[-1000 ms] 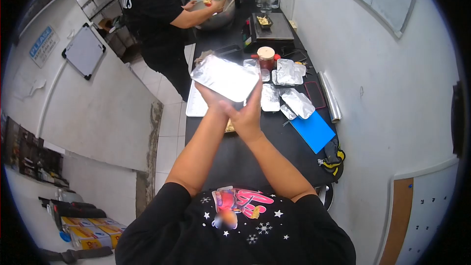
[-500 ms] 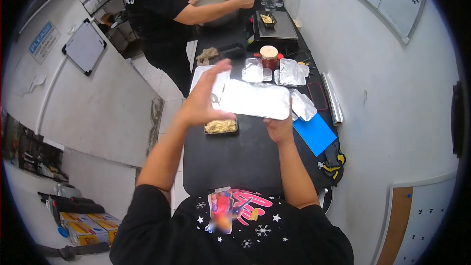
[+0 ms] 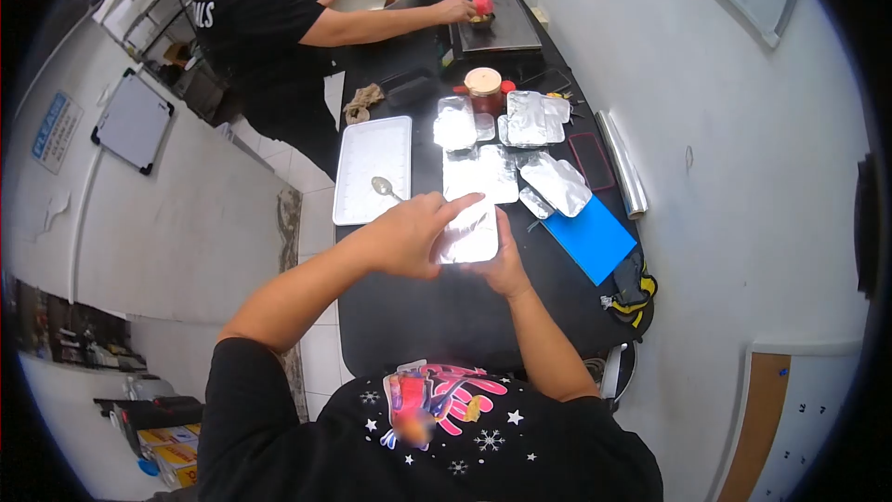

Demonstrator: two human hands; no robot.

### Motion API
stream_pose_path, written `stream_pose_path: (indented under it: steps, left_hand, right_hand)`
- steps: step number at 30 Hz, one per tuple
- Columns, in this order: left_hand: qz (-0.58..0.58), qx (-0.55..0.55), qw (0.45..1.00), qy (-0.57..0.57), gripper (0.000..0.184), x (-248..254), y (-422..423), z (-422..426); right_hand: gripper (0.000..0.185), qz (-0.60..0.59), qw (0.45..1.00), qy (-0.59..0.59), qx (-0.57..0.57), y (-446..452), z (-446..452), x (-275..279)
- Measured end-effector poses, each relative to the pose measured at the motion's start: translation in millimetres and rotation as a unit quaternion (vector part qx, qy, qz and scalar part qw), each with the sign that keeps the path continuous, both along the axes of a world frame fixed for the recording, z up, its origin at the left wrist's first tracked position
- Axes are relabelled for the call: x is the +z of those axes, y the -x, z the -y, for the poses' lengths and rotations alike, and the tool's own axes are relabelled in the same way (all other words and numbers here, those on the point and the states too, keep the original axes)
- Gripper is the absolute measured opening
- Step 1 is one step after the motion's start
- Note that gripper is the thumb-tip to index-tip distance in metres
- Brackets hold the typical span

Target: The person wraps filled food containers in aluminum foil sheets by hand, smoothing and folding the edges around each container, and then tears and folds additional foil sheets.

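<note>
A shiny silver foil lid point(image 3: 470, 238) with rounded corners is between my two hands, above the black table. My left hand point(image 3: 409, 234) grips its left side, with the index finger lying across the top and the thumb at the near edge. Around the right side, my right hand point(image 3: 503, 258) is closed on it, fingers partly underneath. What lies below the foil is hidden. Beyond my left hand, a spoon point(image 3: 382, 187) rests in a white tray point(image 3: 347, 186). More foil pieces point(image 3: 502, 177) lie just past my hands.
Several foil-covered pieces point(image 3: 537, 116), a red jar point(image 3: 484, 99), a phone point(image 3: 592, 161) and a blue folder point(image 3: 592, 240) lie on the table. At the far end, a co-worker's hand point(image 3: 455, 9) holds a pink scoop point(image 3: 482, 4) over a scale point(image 3: 506, 28). A wall borders the right.
My hands have come lower and nearer together with the foil. The tub of yellowish food, seen on the table before, no longer shows. The co-worker's hand has moved over the scale.
</note>
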State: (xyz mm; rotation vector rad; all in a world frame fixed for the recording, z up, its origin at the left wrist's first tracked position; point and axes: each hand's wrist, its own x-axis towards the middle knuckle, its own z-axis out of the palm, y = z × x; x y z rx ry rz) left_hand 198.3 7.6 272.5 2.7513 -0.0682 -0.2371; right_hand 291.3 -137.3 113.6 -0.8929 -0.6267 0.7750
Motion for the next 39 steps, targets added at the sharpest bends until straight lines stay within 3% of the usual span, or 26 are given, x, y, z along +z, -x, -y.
stream_pose_path:
  steps: [4,5,7,9,13,21,31,36,38,39]
  left_hand:
    - [0.013,-0.001,1.0,-0.019,0.088,-27.0,-39.0,-26.6]
    - [0.022,0.004,0.999,-0.033,0.086,-35.9,-53.6,-40.0]
    - [0.024,0.0,1.0,-0.02,0.089,-51.8,-87.2,-78.1]
    - [0.055,0.004,0.998,-0.03,0.092,-68.6,-120.0,-114.0]
    - [0.054,0.028,0.998,-0.017,0.099,-93.9,-184.5,-169.0]
    - [0.018,0.054,0.998,0.008,0.103,-139.7,-247.9,-208.5]
    - [0.027,0.06,0.996,-0.057,0.1,-155.7,-249.5,-204.0]
    - [0.179,0.081,0.979,-0.057,0.094,-123.2,-219.3,-187.2]
    - [0.221,0.082,0.971,-0.045,0.087,-111.7,-186.9,-177.1]
    - [0.23,0.077,0.969,-0.038,0.083,-107.6,-167.8,-173.4]
  right_hand:
    - [0.092,0.042,0.991,0.117,-0.05,-23.3,10.8,-18.6]
    - [0.072,0.128,0.97,0.184,-0.096,-27.8,17.1,-33.9]
    - [0.052,0.165,0.939,0.279,-0.118,-32.7,33.5,-84.5]
    - [0.037,0.209,0.914,0.299,-0.178,-25.4,49.0,-110.1]
    - [0.03,0.327,0.87,0.295,-0.224,-19.6,54.5,-124.5]
    - [0.028,0.346,0.862,0.297,-0.223,-20.1,52.9,-132.5]
    - [0.024,0.345,0.856,0.314,-0.222,-19.5,56.5,-129.6]
    - [0.017,0.318,0.865,0.279,-0.27,-32.6,65.0,-113.9]
    - [0.011,0.424,0.785,0.252,-0.374,-74.6,77.6,-89.3]
    - [0.009,0.43,0.742,0.293,-0.422,-97.8,85.2,-83.5]
